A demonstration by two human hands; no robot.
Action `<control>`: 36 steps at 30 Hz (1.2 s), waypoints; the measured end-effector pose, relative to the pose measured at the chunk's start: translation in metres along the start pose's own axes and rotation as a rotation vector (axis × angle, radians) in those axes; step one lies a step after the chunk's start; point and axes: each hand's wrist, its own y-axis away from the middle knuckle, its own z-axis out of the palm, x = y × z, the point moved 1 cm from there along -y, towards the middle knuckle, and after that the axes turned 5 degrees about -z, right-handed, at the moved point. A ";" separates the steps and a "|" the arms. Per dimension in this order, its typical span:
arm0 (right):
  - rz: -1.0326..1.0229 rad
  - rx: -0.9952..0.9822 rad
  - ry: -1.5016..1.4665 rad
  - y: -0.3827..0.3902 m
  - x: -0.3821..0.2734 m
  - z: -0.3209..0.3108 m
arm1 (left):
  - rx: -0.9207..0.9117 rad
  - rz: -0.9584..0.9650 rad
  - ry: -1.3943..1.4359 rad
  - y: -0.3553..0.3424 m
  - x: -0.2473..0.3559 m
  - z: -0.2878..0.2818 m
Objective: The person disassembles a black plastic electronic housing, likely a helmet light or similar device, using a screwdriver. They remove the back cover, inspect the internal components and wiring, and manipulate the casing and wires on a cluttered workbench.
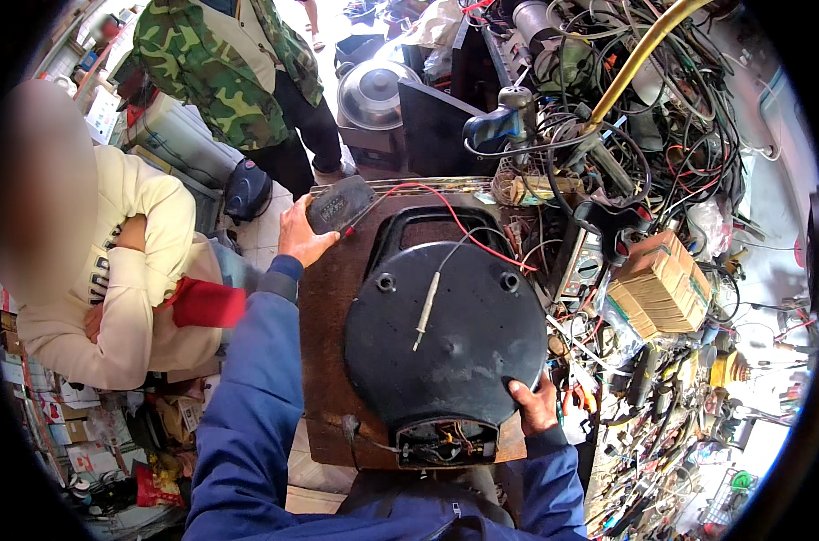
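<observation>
On the brown bench board (324, 361) in front of me lies a round black appliance body (400, 343) with a loop handle at its far end. At its near end an open compartment (446, 444) shows wires inside. My left hand (303, 233) grips a dark rectangular block (340, 204) at the board's far left corner, thumb along its near edge. My right hand (534, 404) holds the appliance's near right rim, thumb on top, other fingers partly hidden. A pale pen-like test probe (427, 308) rests on the appliance, its lead running to the far right. A red wire (450, 206) arcs over the handle.
Right of the board are a multimeter (583, 266), a cardboard box (659, 287), tangled cables (671, 108) and many scattered hand tools (671, 433). A person in a cream hoodie (134, 270) sits close on the left. Another in a camouflage jacket (216, 72) stands beyond.
</observation>
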 end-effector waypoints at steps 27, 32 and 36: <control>-0.080 0.042 -0.037 0.045 -0.014 -0.036 | -0.129 0.430 -0.114 0.042 0.058 0.070; -0.005 0.065 -0.005 0.045 0.008 -0.054 | 0.058 0.209 0.088 0.099 0.063 0.010; 0.037 0.025 0.037 0.045 0.018 -0.066 | -0.001 -0.062 0.141 0.212 0.068 -0.034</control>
